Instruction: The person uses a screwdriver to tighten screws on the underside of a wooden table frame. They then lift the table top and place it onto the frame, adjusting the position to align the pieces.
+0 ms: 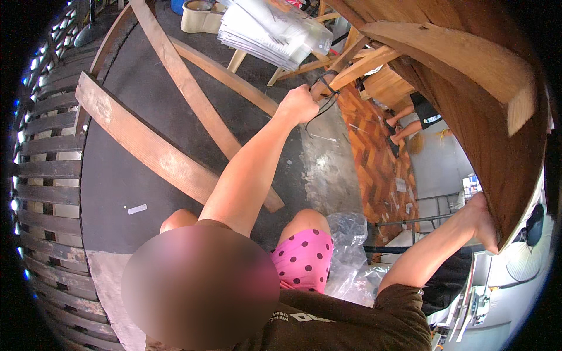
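Rests right hand [481, 221], too hidden to judge how open, along the edge of grained brown panel [497, 158]; clenches left hand [300, 105] on thin black cord [331, 90] round wooden leg [344, 62], with room leftward over dark floor [123, 181].

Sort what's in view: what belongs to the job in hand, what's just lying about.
In the job, seemingly:
wooden bar, gripped by left hand
black cord beside that hand
brown wooden panel, right hand at its edge

Just lying about, seemingly:
clear plastic
white strip
boards at left (unsure)
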Tool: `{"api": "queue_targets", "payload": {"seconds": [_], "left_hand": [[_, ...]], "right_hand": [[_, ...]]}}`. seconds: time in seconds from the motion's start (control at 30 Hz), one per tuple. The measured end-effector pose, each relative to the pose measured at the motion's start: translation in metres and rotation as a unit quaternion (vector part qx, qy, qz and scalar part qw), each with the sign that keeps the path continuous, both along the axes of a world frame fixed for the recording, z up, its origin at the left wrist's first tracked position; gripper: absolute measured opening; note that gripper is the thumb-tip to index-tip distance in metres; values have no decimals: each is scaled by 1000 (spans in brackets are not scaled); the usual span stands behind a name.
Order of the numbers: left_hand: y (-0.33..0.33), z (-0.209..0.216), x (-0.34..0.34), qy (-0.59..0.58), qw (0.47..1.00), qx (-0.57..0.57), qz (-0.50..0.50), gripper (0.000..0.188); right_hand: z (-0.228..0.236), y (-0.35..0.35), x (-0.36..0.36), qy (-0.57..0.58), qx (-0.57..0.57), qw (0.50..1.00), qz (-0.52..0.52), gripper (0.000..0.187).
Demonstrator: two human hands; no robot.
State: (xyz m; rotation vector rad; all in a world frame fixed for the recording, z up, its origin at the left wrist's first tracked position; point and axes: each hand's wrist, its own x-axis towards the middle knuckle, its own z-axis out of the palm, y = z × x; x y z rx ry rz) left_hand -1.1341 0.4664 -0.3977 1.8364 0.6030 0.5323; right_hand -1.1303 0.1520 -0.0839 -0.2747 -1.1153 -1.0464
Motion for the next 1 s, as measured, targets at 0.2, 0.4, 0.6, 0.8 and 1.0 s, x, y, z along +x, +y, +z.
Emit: {"api": "queue_targets", "payload": {"seconds": [0.2,0.4,0.6,0.8,1.0], "left_hand": [[-6,2,-3,-54,990,86,98,33],[-73,-22,-8,-224,922,315,19,34],[-93,-11,41,-117,968,-102,196,49],[-113,26,32,-6,995,35,92,49],[-117,32,13,13,988,150,22,50]], "right_hand": [[-1,-15,12,-7,4,1000,-3,66],[-7,-4,-1,-9,40,998,-38,56],[-10,-15,3,-13,42,999,-22,63],[-50,-51,-13,89,-183,979,-8,69],[-54,-47,-30,87,-235,953,169,73]]}}
